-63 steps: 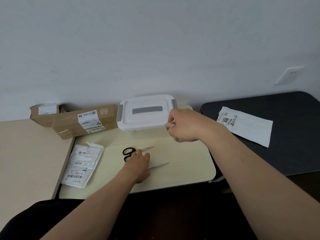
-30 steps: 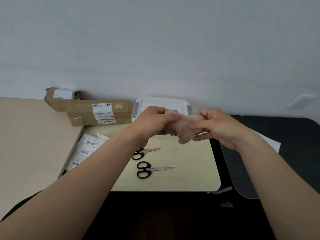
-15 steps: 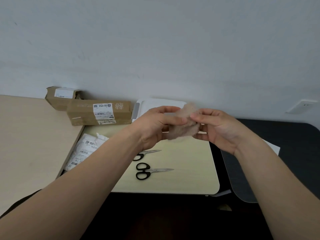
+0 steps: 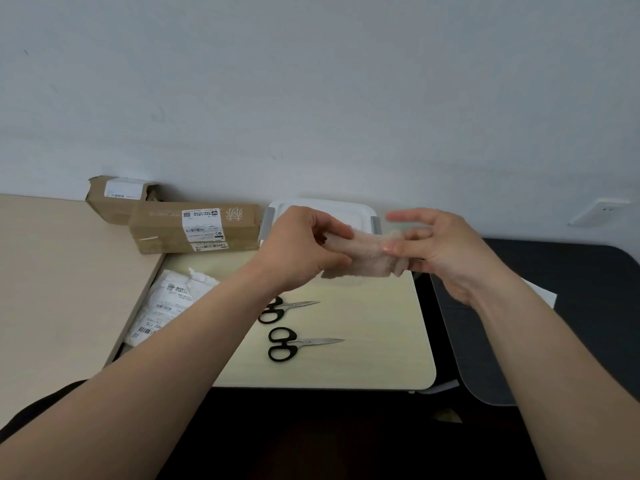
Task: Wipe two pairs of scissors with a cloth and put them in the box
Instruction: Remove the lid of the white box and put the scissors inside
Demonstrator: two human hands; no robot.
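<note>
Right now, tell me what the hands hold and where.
The cloth: the left hand grips its left end, the right hand pinches its right end.

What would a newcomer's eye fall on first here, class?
The left hand and right hand hold a pale fluffy cloth stretched between them, mid-frame above the table. Beneath lie black-handled scissors, the far pair and the near pair, blades pointing right. Behind the hands sits the white box, lid shut.
</note>
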